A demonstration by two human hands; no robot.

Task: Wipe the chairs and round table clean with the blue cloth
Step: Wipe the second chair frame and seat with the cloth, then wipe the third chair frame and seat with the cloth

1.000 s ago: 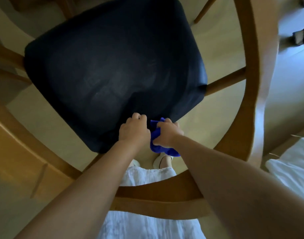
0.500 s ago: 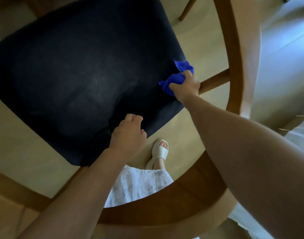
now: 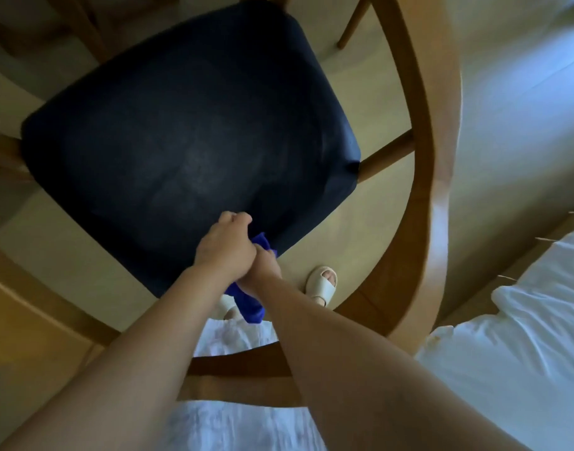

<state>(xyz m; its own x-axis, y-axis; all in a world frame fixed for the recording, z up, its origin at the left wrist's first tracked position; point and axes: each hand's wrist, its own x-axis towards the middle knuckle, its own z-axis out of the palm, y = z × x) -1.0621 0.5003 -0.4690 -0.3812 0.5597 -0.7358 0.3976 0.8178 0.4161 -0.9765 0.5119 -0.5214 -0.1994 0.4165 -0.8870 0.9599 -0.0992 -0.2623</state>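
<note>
Wiping the near rim of the dark seat [image 3: 188,131] looks like the step in hand. My left hand [image 3: 225,247] sits on that rim with its fingers curled, and I cannot tell whether they hold anything. My right hand [image 3: 262,271] is pressed against it, mostly hidden, and seems to grip the blue cloth [image 3: 246,304], which bunches between both hands and hangs below them. Next, I judge, the cloth needs spreading flat and sweeping away from me over the seat, then along the curved wooden back [image 3: 422,131] to the right of my fingers. I count one cloth, one chair in full view and two hands. The round desk I cannot pick out.
</note>
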